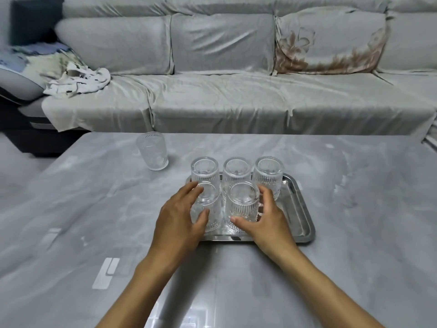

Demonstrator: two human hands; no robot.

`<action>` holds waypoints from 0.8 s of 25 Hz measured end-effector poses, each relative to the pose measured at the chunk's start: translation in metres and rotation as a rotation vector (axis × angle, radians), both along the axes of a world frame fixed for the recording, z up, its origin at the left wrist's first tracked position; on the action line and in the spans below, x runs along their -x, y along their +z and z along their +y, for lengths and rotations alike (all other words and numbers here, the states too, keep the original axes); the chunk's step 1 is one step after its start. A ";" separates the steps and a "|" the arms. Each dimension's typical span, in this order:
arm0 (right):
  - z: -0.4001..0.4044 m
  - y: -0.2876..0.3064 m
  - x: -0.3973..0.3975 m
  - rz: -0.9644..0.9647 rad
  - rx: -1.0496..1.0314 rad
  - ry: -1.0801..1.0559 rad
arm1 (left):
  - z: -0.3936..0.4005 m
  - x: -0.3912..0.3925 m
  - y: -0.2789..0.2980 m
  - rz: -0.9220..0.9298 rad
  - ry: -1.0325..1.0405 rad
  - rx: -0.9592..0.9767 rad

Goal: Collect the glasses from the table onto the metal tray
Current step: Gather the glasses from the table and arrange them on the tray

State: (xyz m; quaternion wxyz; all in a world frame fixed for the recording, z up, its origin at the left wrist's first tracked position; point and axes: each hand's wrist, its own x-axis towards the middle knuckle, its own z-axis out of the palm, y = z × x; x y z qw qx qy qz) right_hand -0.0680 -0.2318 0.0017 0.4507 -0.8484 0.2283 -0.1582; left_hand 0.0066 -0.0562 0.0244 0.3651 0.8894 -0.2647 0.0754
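A metal tray (299, 209) lies on the grey marble table (94, 209) and holds several clear ribbed glasses, all upside down. Three stand in its back row, at left (204, 170), middle (236, 170) and right (269, 171). My left hand (179, 218) is wrapped around the front left glass (210, 209), which stands on the tray. My right hand (267, 218) grips the front middle glass (243, 204) beside it. One more glass (153, 151) stands upright on the table, off the tray to the far left.
A long grey sofa (236, 98) runs along the far side of the table, with a crumpled white cloth (78, 82) on its left end. The tray's front right corner holds nothing.
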 end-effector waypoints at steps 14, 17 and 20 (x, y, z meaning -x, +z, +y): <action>0.036 0.023 0.029 -0.033 0.300 0.212 | 0.024 -0.181 0.040 -0.113 0.194 -0.604; 0.027 0.016 0.031 -0.107 0.374 0.185 | 0.030 -0.208 0.010 -0.046 0.215 -0.447; 0.018 0.022 0.025 -0.171 0.377 0.141 | 0.040 -0.201 -0.009 -0.110 0.311 -0.226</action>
